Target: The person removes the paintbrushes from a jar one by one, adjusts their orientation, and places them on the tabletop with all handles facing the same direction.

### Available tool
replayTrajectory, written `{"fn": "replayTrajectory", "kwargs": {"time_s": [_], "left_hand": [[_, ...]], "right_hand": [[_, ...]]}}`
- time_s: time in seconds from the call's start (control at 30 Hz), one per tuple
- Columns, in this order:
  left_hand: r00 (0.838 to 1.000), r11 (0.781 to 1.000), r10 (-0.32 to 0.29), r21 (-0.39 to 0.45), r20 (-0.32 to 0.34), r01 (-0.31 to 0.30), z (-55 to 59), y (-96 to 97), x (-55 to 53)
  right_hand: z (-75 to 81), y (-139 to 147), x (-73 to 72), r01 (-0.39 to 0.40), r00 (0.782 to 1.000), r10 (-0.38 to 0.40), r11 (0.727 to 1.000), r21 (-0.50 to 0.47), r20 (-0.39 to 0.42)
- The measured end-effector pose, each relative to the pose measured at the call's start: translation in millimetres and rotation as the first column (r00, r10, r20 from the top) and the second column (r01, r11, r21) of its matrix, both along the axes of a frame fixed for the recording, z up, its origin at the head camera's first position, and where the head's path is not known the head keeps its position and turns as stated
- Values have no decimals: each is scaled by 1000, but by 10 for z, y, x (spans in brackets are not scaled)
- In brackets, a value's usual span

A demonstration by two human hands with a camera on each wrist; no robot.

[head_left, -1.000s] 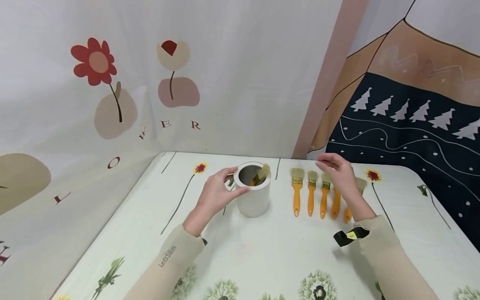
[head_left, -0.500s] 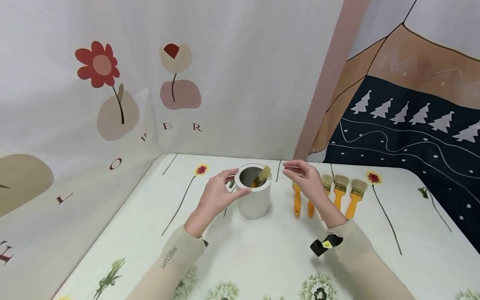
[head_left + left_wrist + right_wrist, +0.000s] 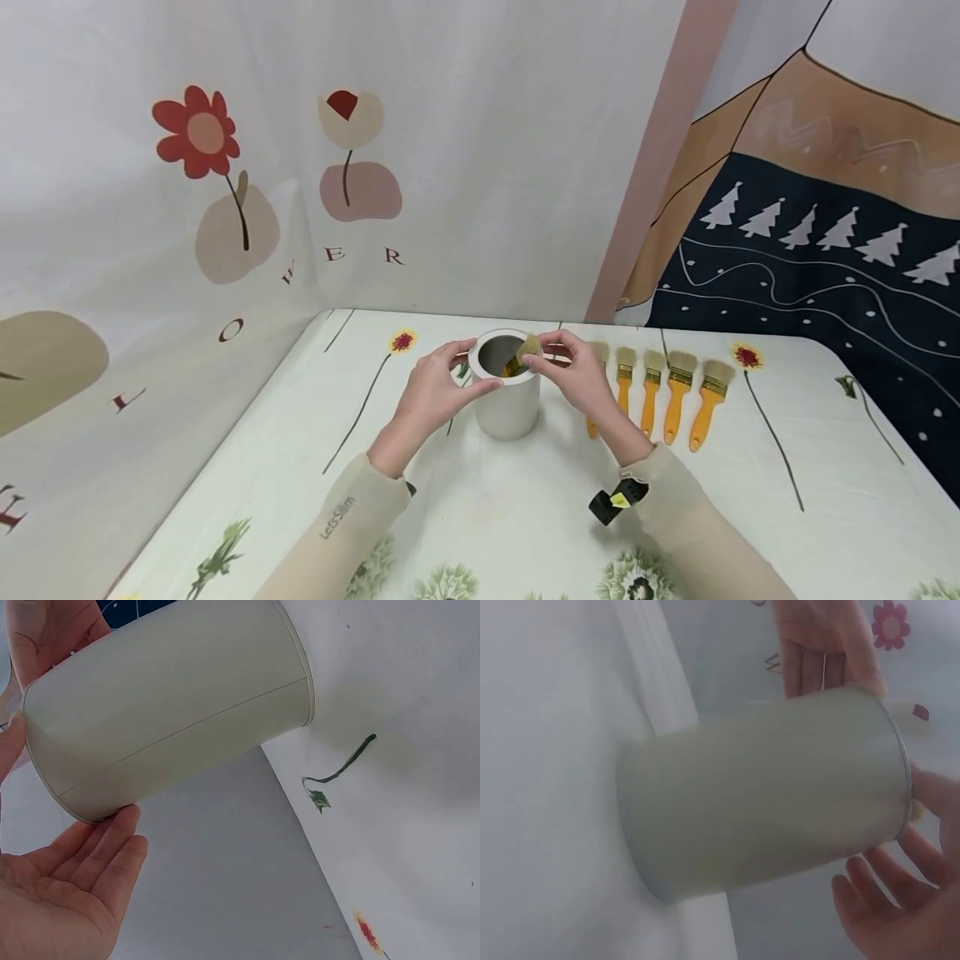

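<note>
A white cylindrical canister (image 3: 507, 408) stands upright on the table, its round mouth facing up. My left hand (image 3: 431, 387) holds it at the rim from the left, thumb in front and fingers behind. One paintbrush (image 3: 532, 344) leans inside with its pale bristles up against the right side of the rim; its handle is mostly hidden. My right hand (image 3: 573, 375) is at that side, thumb and fingers closing on the bristle end. In the right wrist view, the thumb of the right hand (image 3: 922, 885) meets the rim and some fingers lie close beneath it.
Several orange-handled paintbrushes (image 3: 677, 400) lie in a row right of the canister, bristles toward the back; my right forearm partly covers the nearest. A flower-printed white cloth (image 3: 480, 508) covers the table. Printed fabric (image 3: 480, 167) hangs behind.
My right hand has moved left from above the row of paintbrushes to the canister's rim and the brush inside. My left hand and the canister stay in place.
</note>
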State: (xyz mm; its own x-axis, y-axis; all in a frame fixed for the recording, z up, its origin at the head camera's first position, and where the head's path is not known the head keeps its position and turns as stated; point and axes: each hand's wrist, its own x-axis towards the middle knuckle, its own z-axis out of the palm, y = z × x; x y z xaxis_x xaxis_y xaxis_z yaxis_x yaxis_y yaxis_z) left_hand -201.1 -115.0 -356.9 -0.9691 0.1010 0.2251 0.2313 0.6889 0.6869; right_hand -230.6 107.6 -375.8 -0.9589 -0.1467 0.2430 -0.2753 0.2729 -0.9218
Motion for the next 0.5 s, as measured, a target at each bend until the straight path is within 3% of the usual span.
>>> {"fn": "replayTrajectory", "kwargs": {"time_s": [0.27, 0.5], "left_hand": [[1000, 1000, -1, 6, -4, 1, 12, 7, 8], [1000, 1000, -1, 6, -11, 1, -11, 1, -11]], "right_hand": [[27, -86, -11, 33, 999, -35, 999, -35, -32], [113, -81, -6, 43, 998, -50, 988, -151, -46]]}}
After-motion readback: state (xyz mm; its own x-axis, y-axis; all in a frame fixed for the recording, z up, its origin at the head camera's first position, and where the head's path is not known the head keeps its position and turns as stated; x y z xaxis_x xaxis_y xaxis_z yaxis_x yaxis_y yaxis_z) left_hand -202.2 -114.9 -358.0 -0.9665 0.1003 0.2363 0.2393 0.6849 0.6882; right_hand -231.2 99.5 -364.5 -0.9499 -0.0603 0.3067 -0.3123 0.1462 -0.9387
